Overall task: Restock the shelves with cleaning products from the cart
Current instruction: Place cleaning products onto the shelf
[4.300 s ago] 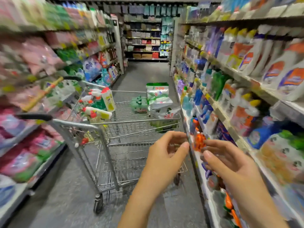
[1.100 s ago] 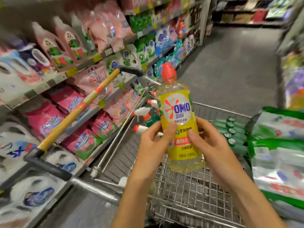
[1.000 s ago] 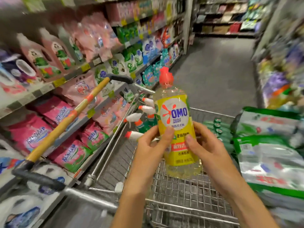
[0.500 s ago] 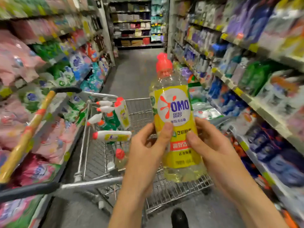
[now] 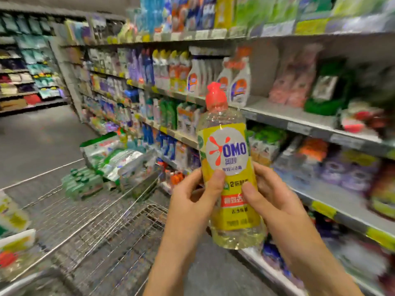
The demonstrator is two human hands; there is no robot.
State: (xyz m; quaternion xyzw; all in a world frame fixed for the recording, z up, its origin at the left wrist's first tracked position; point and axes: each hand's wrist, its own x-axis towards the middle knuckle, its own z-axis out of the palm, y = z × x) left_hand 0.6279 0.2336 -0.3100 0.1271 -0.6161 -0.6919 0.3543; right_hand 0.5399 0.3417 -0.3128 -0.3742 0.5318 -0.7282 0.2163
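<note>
I hold a clear OMO bottle (image 5: 229, 167) upright in front of me; it has a yellow label, a red cap and pale yellow liquid. My left hand (image 5: 192, 201) grips its left side, thumb on the label. My right hand (image 5: 271, 201) grips its right side, thumb on the red label band. The wire cart (image 5: 89, 221) stands lower left, below and left of the bottle. The shelves (image 5: 303, 127) on the right rise behind the bottle, with a bare stretch of shelf board just beyond its cap.
In the cart lie green-and-white bags (image 5: 111, 154), a pack of green-capped bottles (image 5: 82, 183) and blurred yellow-labelled bottles (image 5: 12, 248) at the left edge. White spray bottles (image 5: 239, 86) stand on the shelf behind the cap. The grey aisle floor (image 5: 38, 135) runs away at left.
Both hands took the OMO bottle out of the cart and kept hold of it. My view has swung right, from the left shelves and cart to the right-hand shelves.
</note>
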